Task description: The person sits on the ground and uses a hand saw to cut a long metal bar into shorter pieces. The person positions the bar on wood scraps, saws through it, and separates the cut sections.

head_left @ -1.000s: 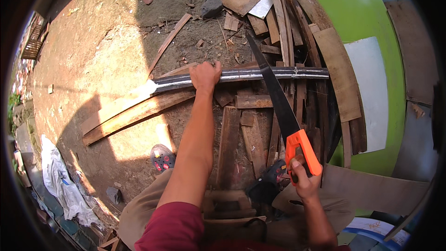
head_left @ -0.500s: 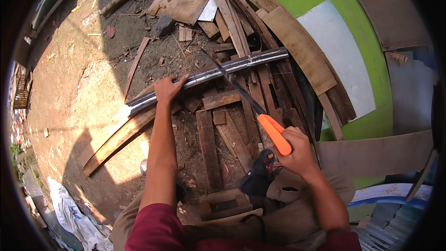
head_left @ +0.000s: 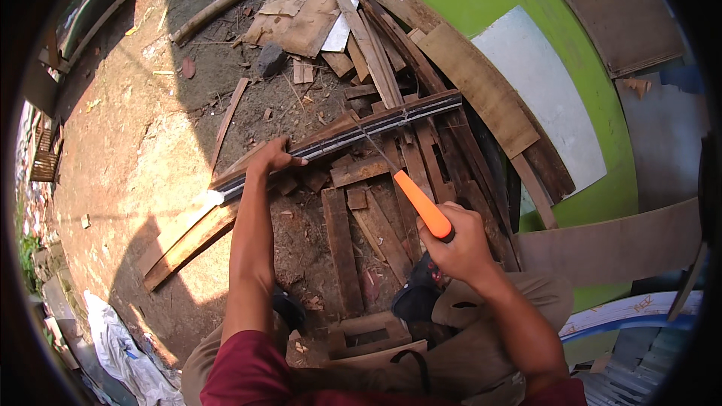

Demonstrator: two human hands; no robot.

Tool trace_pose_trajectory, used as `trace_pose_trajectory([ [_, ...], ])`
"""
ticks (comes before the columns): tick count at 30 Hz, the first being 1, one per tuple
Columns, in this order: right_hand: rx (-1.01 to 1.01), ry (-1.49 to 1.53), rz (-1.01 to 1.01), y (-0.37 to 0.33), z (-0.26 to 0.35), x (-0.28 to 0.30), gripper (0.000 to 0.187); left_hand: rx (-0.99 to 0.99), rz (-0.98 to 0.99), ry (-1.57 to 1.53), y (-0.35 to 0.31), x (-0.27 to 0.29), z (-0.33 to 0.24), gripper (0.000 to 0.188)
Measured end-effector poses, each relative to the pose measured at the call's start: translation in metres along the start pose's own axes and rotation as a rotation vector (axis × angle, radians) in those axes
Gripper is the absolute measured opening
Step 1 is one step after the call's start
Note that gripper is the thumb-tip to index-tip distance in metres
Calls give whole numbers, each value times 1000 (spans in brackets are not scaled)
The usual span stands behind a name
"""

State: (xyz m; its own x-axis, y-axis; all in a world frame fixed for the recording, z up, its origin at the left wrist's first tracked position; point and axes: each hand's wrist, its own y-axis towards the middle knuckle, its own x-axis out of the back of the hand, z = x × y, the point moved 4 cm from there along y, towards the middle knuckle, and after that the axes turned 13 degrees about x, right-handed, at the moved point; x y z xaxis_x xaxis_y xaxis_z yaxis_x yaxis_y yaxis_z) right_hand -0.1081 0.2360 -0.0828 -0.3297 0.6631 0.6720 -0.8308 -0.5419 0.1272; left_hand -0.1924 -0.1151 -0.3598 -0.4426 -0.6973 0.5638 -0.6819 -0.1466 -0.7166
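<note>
In my right hand (head_left: 457,244) is a hand saw with an orange handle (head_left: 421,207), the fingers closed round its grip. The thin dark saw blade (head_left: 382,153) runs up and to the left, seen almost edge-on, and its far end meets a long black strip with white edges (head_left: 335,143). My left hand (head_left: 271,158) is closed on the strip left of the blade, with one digit lying along it. Beneath the strip are brown wooden boards (head_left: 226,214), and the strip slants up toward the right.
Scrap planks (head_left: 342,248) lie between and ahead of my feet. A board pile (head_left: 376,53) rises at the far side, near a dark stone (head_left: 271,59). Green and white panels (head_left: 541,90) stand at right. A white plastic sheet (head_left: 124,346) lies at lower left.
The saw's handle has shifted left and slightly up, and the blade has turned from its broad side to nearly edge-on. My left hand stays on the strip. The whole view has shifted slightly.
</note>
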Motion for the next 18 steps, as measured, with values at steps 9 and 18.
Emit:
trace_pose_trajectory([
  [9,8,23,24,-6,1,-3,21,-139,-452,-128,-29,5,-8,55],
  [18,-167,84,0,-1,6,-11,15,-130,-753,118,-17,-47,-2,72],
])
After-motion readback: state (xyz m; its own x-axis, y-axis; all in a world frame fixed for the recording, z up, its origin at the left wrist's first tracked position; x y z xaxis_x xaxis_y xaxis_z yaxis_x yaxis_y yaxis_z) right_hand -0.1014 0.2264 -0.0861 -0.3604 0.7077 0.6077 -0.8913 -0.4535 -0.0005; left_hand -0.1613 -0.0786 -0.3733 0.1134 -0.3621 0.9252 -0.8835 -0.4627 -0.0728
